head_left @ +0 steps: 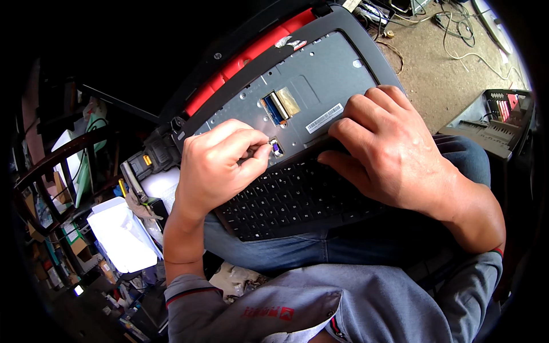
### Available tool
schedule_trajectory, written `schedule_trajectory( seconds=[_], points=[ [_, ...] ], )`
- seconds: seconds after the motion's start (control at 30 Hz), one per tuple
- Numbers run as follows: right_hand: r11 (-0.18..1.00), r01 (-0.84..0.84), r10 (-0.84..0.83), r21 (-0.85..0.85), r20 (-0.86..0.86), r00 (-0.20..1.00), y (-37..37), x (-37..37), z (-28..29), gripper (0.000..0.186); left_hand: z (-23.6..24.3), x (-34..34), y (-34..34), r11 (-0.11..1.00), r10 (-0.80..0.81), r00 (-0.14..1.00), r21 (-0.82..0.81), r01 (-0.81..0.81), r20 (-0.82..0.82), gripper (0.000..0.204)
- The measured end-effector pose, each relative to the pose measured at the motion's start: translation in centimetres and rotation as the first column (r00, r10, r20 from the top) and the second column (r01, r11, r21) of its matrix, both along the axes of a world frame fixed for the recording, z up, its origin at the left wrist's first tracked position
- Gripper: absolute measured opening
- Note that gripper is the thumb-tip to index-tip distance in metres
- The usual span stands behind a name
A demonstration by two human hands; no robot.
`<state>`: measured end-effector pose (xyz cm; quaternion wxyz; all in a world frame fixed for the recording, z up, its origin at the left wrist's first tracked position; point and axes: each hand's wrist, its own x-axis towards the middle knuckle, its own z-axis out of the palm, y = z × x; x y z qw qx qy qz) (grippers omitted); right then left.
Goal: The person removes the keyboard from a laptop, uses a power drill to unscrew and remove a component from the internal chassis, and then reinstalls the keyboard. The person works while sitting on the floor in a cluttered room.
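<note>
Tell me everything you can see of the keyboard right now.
The keyboard is a black panel, apparently plastic, with rows of separate keys bearing pale markings. It lies keys up, slanting over the person's jeans, beside the laptop's bare grey plate. Its right part is in deep shadow and partly hidden by the right hand, whose thumb is near its upper edge; contact is unclear. The left hand hides part of its upper left.

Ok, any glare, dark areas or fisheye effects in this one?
Head view: white tray-like object blown out at left; head view: upper left sinks to near black; head view: laptop keyboard readable at left but dim near the right hand; head view: dark fisheye rim rounds the corners.
</note>
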<state>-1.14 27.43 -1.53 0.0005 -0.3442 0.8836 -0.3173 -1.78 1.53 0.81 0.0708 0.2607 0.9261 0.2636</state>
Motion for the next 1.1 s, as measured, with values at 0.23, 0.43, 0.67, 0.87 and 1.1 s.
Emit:
schedule_trajectory(
  seconds=[0.23, 0.43, 0.67, 0.87, 1.1],
  points=[
    [0.999, 0.023, -0.022, 0.028, -0.038, 0.999, -0.6, 0.0, 0.7, 0.024, 0.2, -0.4, 0.5, 0.954, -0.259, 0.927, -0.222, 0.201, -0.273, 0.011],
    [0.999, -0.01, 0.008, -0.031, -0.042, 0.999, -2.0, -0.2, 1.2, 0.024, -0.3, 1.1, -1.1, 0.958, -0.21, 0.918, -0.259, 0.124, -0.337, 0.014],
    [0.997, 0.077, -0.075, 0.03, -0.078, 0.994, -2.7, 0.0, 0.8, 0.022, -2.7, 1.1, -1.4, 0.983, -0.164, 0.944, -0.129, 0.132, -0.285, 0.015],
    [0.998, 0.053, -0.054, -0.015, -0.126, 0.991, -2.4, 0.1, 0.9, 0.019, -3.0, 1.2, -1.4, 0.991, -0.12, 0.957, -0.084, 0.101, -0.266, 0.014],
    [0.999, 0.049, -0.05, -0.009, -0.172, 0.984, -1.9, 0.3, -0.3, 0.021, -2.5, 0.5, -2.3, 0.985, -0.097, 0.992, 0.135, 0.107, -0.082, 0.011]
  ],
)
